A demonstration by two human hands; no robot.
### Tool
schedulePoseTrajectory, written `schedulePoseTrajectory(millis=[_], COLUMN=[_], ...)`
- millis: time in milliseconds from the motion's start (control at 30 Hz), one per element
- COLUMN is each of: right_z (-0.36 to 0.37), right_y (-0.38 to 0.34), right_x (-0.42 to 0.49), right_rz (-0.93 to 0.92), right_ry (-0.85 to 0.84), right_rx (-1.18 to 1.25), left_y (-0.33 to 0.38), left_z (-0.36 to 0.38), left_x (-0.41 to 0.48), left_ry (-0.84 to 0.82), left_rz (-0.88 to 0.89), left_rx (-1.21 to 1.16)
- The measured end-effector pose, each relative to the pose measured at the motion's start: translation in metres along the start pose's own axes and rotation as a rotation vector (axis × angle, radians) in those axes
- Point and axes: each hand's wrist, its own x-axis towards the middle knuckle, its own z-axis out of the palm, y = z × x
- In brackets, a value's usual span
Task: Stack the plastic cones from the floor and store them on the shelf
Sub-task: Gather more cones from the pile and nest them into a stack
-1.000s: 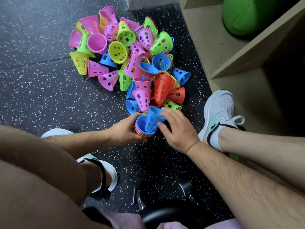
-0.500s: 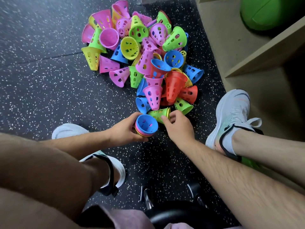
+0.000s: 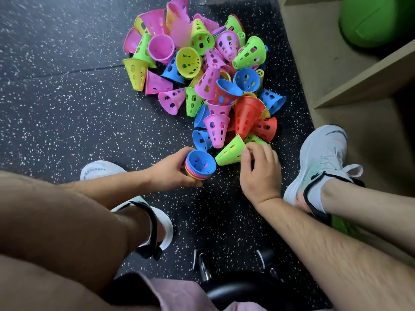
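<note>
On the dark speckled floor (image 3: 67, 113), between the person's two feet, the left hand (image 3: 170, 169) grips a short stack of nested cones (image 3: 199, 167), its fingers (image 3: 180, 152) curled round the far side and the thumb round the near side. The stack's open mouth faces up toward the camera; the innermost cone is blue, with pink, orange and yellow rims showing beneath it. Just to the right, almost touching the stack, a green cone (image 3: 228, 153) lies tilted on its side. The right hand (image 3: 258, 176) holds it, with thumb and fingertips (image 3: 244, 157) pinched together on the cone's right-hand edge. A thin yellow rim shows along that edge. Beyond both hands lies the loose pile of cones (image 3: 208, 70), a heap of pink, green, yellow, blue and red pieces with holes in their walls, lying on their sides or mouth-up, many overlapping. The nearest of them, a pink one and a red one, sit just above the green cone. To the right stands the pale wooden shelf (image 3: 363, 84), well apart from the stack, with a large green ball (image 3: 377, 21) in its upper compartment. A white shoe (image 3: 321, 158) rests beside the right hand, near the shelf's foot, and another white shoe (image 3: 101, 170) shows behind the left forearm.
</note>
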Motion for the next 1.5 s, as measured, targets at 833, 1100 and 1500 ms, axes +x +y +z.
schedulePoseTrajectory(millis=[833,1100,1500], right_z=[0.002,-0.008,-0.017], right_y=[-0.035,-0.009,0.015], right_x=[0.017,0.078,0.132], right_rz=[-0.191,-0.024,0.245], right_ry=[-0.326,0.028,-0.346], right_rx=[0.371,0.084,-0.018], left_y=[0.015,0.057,0.120], left_z=[-0.002,-0.016,-0.008], left_x=[0.000,0.026,0.061], left_ry=[0.058,0.030,0.113], left_rz=[0.012,0.067,0.114], left_rx=[-0.195,-0.164,-0.106])
